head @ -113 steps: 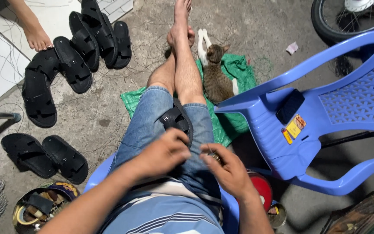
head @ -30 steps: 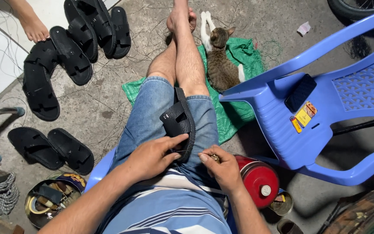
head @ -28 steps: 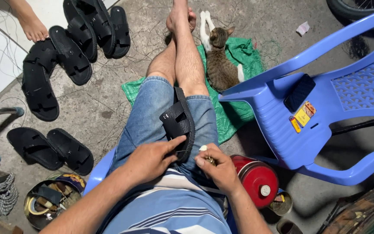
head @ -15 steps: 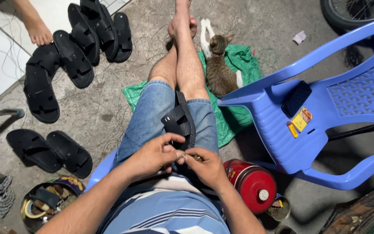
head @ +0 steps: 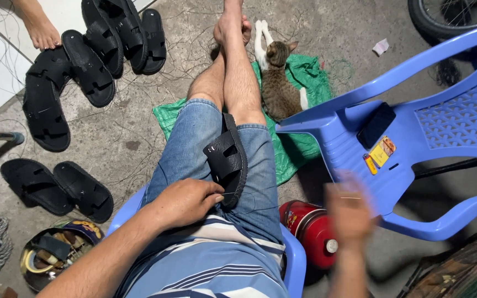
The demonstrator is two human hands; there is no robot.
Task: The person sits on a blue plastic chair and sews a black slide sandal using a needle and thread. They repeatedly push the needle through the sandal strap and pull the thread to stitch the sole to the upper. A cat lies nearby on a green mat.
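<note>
The black sandal point(head: 228, 160) lay sole-down across the person's lap, on the denim shorts point(head: 194, 143), its toe end pointing away toward the knees. The left hand point(head: 186, 201) rested on the left thigh with its fingers curled in, fingertips pinching the near edge of the sandal; a thin thread ran from that edge off toward the right. The right hand point(head: 350, 209) was raised well apart from the sandal, out over the gap between the lap and the blue chair point(head: 415, 132), and was blurred by motion; its fingers looked bunched as if around something small, with a faint pale line showing across them, but I could not tell what it held or how tightly it was closed. Just below that hand stood a red can point(head: 310, 232) on the floor beside the seat. On the blue chair's seat lay a dark phone point(head: 376, 125) and a small yellow and red pack point(head: 379, 154). A tabby cat point(head: 278, 88) lay stretched on a green cloth point(head: 299, 149) next to the person's crossed bare legs. To the left, 5 more black sandals point(head: 89, 66) sat in a loose group on the concrete, near another person's bare foot point(head: 38, 25), and 2 further ones point(head: 56, 187) lay closer in. A round tin point(head: 48, 259) of odds and ends stood at the lower left.
</note>
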